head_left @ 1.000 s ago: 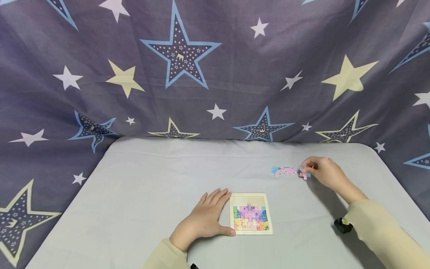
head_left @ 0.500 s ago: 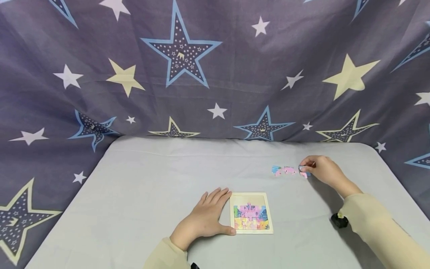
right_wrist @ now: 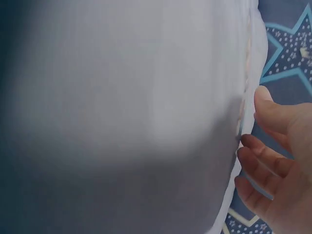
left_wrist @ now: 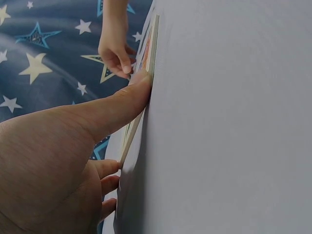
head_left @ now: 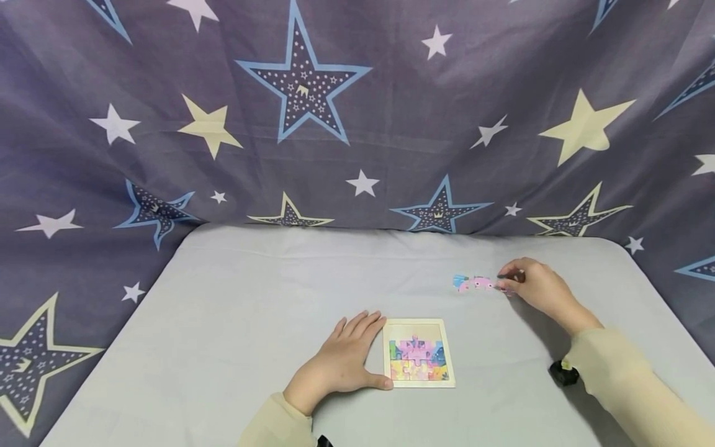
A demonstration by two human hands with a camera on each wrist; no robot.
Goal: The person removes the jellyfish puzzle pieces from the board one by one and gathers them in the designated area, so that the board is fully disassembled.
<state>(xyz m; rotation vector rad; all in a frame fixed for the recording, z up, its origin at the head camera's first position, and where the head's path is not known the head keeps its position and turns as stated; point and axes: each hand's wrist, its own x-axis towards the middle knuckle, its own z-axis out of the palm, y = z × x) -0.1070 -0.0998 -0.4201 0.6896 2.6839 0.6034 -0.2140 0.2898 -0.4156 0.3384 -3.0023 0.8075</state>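
A square wooden puzzle tray (head_left: 449, 354) lies on the grey-white covered surface, colourful jigsaw pieces (head_left: 418, 360) filling its lower part; bare wood shows along the top. My left hand (head_left: 341, 366) rests at its left side, fingers spread and straight, thumb at the lower corner and fingertips at the upper one. In the left wrist view the thumb presses against the tray's edge (left_wrist: 155, 44). Farther back on the right, my right hand (head_left: 536, 285) pinches a puzzle piece (head_left: 509, 292), mostly hidden under its fingers. Left of it lie a pink piece (head_left: 482, 283) and a blue-and-pink piece (head_left: 460, 282).
A dark curtain (head_left: 391, 112) with stars hangs behind the surface (head_left: 251, 298) and along both its sides. A black wrist device (head_left: 563, 374) sits under the right sleeve (head_left: 614, 366).
The piece under my right hand, partly visible before, is now nearly covered by the fingers; the hand has shifted only slightly. My left hand and the tray stay in place.
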